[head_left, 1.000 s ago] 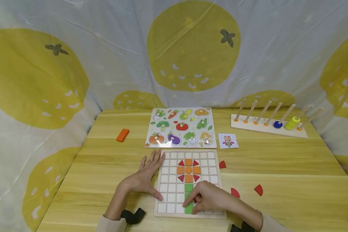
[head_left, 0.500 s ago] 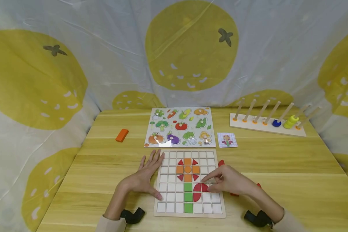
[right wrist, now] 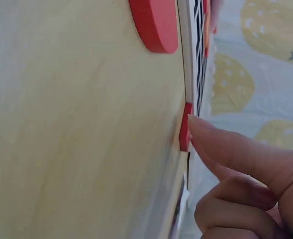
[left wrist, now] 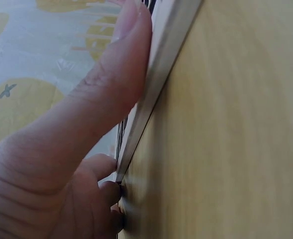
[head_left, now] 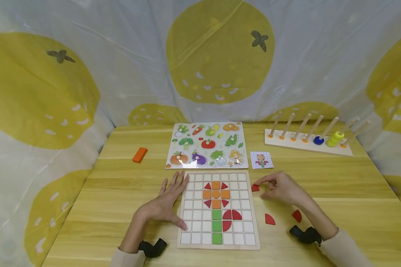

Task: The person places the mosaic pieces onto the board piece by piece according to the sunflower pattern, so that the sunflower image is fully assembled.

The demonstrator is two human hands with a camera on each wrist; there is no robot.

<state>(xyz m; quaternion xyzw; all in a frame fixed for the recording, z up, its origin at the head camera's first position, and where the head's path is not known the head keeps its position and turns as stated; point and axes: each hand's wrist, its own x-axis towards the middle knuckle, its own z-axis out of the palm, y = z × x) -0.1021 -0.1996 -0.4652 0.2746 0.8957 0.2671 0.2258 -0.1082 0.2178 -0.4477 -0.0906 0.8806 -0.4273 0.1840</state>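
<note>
In the head view my left hand (head_left: 168, 204) rests spread along the left edge of a wooden grid board (head_left: 190, 246), thumb on its frame. The left wrist view shows that thumb (left wrist: 106, 84) against the board's side. Orange squares, an orange circle (head_left: 216, 194), red triangles and a green column (head_left: 217, 226) fill some cells. Three red quarter-circles (head_left: 227, 214) lie right of the green. My right hand (head_left: 282, 188) reaches to a loose red quarter-circle tile (head_left: 255, 188) by the board's right edge. Its index fingertip is at the tile, the thumb (right wrist: 226, 144) a little apart.
Two more red quarter-circles (head_left: 270, 219) lie right of the board. Behind it are a vegetable knob puzzle (head_left: 204, 150) and a small pattern card (head_left: 261, 160). A peg rack (head_left: 307, 144) stands back right, an orange block (head_left: 140, 155) at left.
My right hand has lifted off the red quarter-circles on the board and moved up and right to a loose one beside it. My left hand has stayed in place.
</note>
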